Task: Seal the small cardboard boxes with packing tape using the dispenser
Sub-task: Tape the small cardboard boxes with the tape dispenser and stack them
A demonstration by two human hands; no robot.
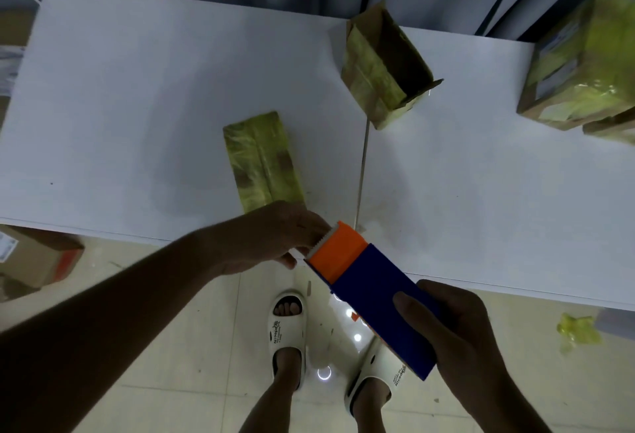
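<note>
Far left on the floor, a brown carton (37,257) half under the white counter (137,106). On the counter left of the seam, a small cardboard box (263,161) lies flat, long and narrow, top covered in yellowish tape with a centre seam running lengthwise; its near end sits just beyond the left hand. Left hand (271,240) reaches in from lower left, forearm bare, fingers curled toward the orange end of the dispenser; fingertips pinch at the toothed edge there, whether tape is between them cannot be told.

Tape dispenser (374,298): blue rectangular body, orange front part with a pale serrated blade, held tilted over the counter's near edge, orange end pointing up-left. Below it, two feet in white slides (288,333) on the tiled floor.

Past the seam, an open box (381,68) stands on the counter, flaps up, outer side taped yellow-green, dark inside. Right hand (457,336) comes in from lower right, wraps the blue rear of the dispenser, thumb lying across its top face, fingers under and hidden.

Far right, a bigger taped parcel (584,64) at the counter's edge, blurred. A crumpled yellow tape scrap (577,331) lies on the floor lower right.
</note>
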